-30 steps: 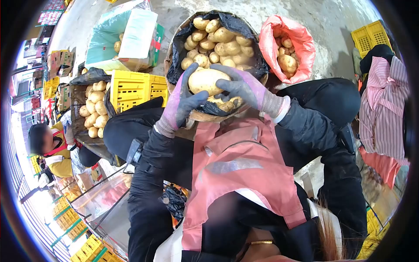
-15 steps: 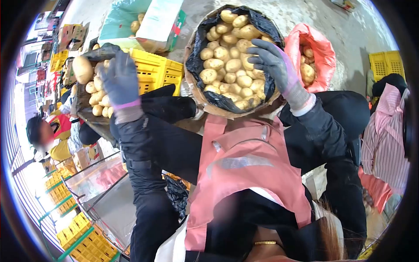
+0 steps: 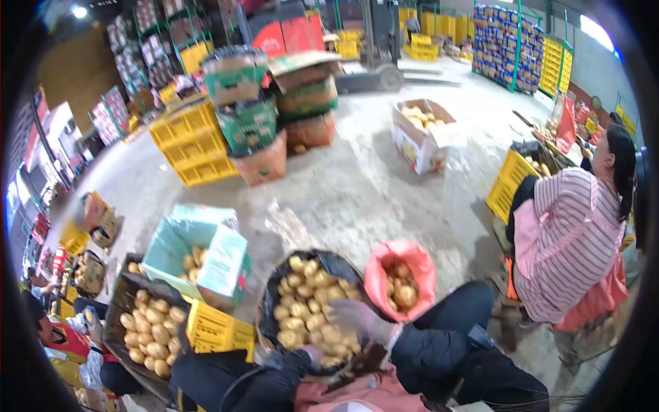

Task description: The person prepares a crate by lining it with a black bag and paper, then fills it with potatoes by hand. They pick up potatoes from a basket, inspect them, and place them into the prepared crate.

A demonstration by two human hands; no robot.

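Note:
A round basket lined with black plastic (image 3: pixel 266 302) sits between my knees, heaped with potatoes (image 3: pixel 295 312). Over its right side is my right hand (image 3: pixel 360 324) in a grey glove, smeared by motion, low against the potatoes. My left hand (image 3: pixel 313 354) shows only in part at the basket's near edge, its fingers hidden. Just right of the basket stands a pink sack (image 3: pixel 377 275) with potatoes inside. To the left, more potatoes lie in a dark-lined crate (image 3: pixel 118 336), beside a yellow crate (image 3: pixel 209 328).
A pale green box (image 3: pixel 161 244) holding some potatoes stands ahead on the left. Farther off are stacked boxes (image 3: pixel 247 127), yellow crates (image 3: pixel 192 144), an open carton of potatoes (image 3: pixel 419 147) and a forklift (image 3: pixel 377 75). A person in a striped top (image 3: pixel 570 226) sits at right.
The view has tipped up, showing more of the hall. My left hand has moved from the left crate to the round basket's near edge; my right hand has come down against its potatoes.

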